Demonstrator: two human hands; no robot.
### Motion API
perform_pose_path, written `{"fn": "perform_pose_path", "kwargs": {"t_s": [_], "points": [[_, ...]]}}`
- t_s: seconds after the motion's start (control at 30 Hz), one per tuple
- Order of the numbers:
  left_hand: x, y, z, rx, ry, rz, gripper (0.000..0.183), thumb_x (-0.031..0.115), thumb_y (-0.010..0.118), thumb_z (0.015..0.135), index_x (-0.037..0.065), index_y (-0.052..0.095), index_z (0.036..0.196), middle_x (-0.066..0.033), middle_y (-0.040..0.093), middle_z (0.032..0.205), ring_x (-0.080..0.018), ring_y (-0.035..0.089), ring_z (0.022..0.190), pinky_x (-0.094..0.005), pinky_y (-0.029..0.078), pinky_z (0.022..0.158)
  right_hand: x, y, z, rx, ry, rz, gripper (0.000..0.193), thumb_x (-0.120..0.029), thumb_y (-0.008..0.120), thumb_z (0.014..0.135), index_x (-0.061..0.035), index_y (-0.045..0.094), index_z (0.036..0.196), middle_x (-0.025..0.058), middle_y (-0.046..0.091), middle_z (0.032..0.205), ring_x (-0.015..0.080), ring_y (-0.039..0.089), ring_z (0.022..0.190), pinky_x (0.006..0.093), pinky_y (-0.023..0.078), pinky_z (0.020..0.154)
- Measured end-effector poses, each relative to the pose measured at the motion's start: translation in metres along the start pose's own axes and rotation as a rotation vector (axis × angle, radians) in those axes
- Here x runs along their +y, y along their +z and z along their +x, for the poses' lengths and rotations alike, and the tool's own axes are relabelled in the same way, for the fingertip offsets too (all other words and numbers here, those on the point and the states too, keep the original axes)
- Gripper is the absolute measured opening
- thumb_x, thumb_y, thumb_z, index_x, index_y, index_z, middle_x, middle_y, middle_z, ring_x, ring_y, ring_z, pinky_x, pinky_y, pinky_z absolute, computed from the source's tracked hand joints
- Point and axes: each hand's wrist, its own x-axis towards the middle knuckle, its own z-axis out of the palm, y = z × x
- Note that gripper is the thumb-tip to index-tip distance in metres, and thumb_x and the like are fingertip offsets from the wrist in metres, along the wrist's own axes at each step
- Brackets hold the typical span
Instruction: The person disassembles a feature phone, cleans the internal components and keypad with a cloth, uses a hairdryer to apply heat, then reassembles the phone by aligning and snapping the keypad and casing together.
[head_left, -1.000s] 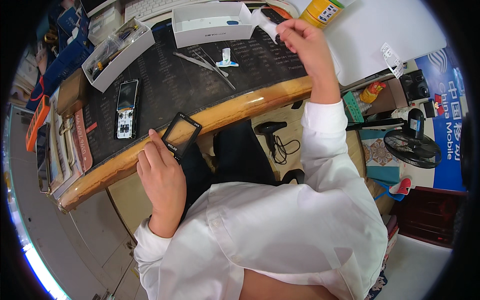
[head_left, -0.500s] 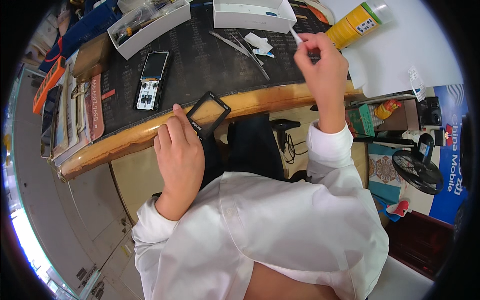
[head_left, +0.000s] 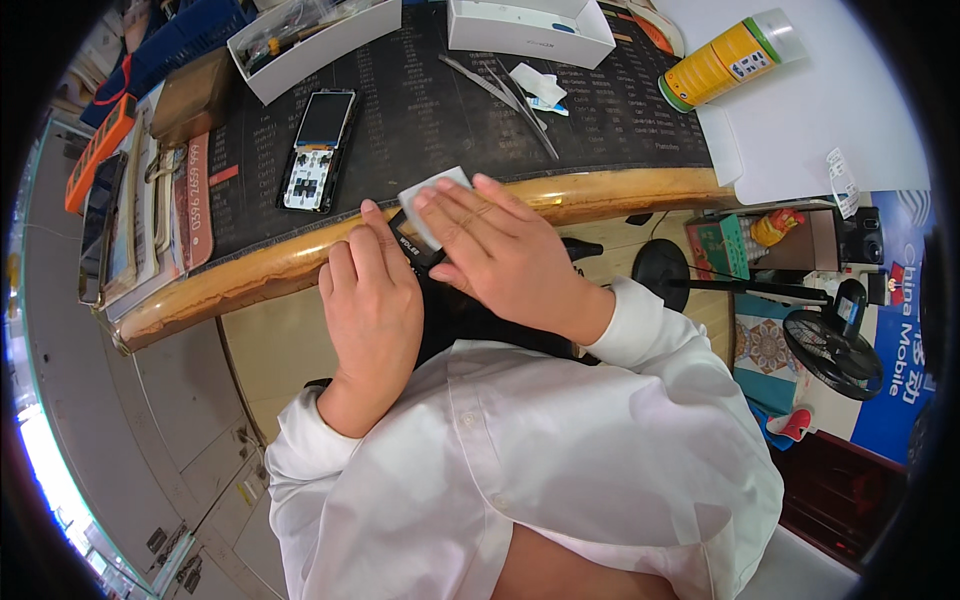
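At the table's near edge my left hand grips a black-framed phone front cover, its fingers bent and the index finger stretched along one side. My right hand lies across the cover and presses a white wipe onto it with its fingers. Most of the cover's window is hidden under the wipe and the fingers. Beyond my left hand, an opened keypad phone lies on the black mat, its screen and bare white key board showing.
Tweezers and a torn white packet lie on the mat. Two white boxes stand behind. A yellow can lies at far right. Papers and an orange device sit at left; a black fan stands at right.
My right hand has come from beside the far box down to the cover, laying the white wipe on it. My left hand still holds the cover. The view has shifted slightly.
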Motion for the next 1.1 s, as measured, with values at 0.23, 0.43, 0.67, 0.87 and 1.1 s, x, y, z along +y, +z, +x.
{"fn": "perform_pose_path", "kwargs": {"t_s": [0.23,0.43,0.67,0.87,1.1], "points": [[-0.001,0.001,-0.003,-0.014,-0.019,-0.011,0.05,0.005,0.062,0.086,-0.012,0.06,0.133,-0.0089,0.054,0.096,-0.0218,0.056,0.083,-0.0324,0.05,0.073,-0.014,0.001,-0.006,-0.03,-0.098,0.103,0.069,-0.047,0.06,0.097,0.0028,0.054,0.144,0.0165,0.057,0.147,0.0314,0.052,0.14,0.0475,0.036,0.119],[-0.001,0.001,-0.002,-0.01,-0.004,-0.045,0.051,0.003,0.061,0.085,-0.013,0.059,0.134,-0.0098,0.054,0.097,-0.0231,0.056,0.083,-0.0331,0.05,0.073,0.024,0.011,-0.003,0.092,-0.094,0.08,0.057,-0.027,0.071,0.092,0.0001,0.058,0.141,0.0133,0.062,0.141,0.0294,0.058,0.134,0.0455,0.045,0.113],[-0.016,-0.015,0.004,-0.007,-0.02,-0.386,0.053,0.003,0.061,0.09,-0.014,0.052,0.139,-0.0202,0.062,0.109,-0.0308,0.063,0.091,-0.0346,0.052,0.077,0.082,-0.039,0.002,0.398,-0.187,-0.168,0.031,-0.012,0.065,0.091,-0.0035,0.066,0.121,0.0117,0.07,0.124,0.0327,0.069,0.11,0.0438,0.056,0.102],[-0.036,-0.032,0.006,-0.366,-0.507,-2.077,0.055,0.018,0.051,0.108,-0.011,0.035,0.152,-0.0223,0.07,0.105,-0.0269,0.067,0.081,-0.034,0.055,0.075,0.125,-0.065,0.024,0.315,0.225,-0.181,0.046,-0.012,0.071,0.092,-0.0074,0.06,0.137,0.0152,0.063,0.137,0.0332,0.06,0.126,0.042,0.049,0.106],[-0.041,-0.038,-0.003,-1.074,-0.425,-2.698,0.054,0.026,0.057,0.105,-0.013,0.041,0.139,-0.0331,0.068,0.115,-0.0419,0.074,0.086,-0.0462,0.063,0.072,0.036,-0.033,0.014,-0.102,0.254,1.685,0.07,-0.022,0.075,0.095,0.0032,0.044,0.152,0.0155,0.056,0.147,0.0207,0.061,0.125,0.0336,0.048,0.105]]}}
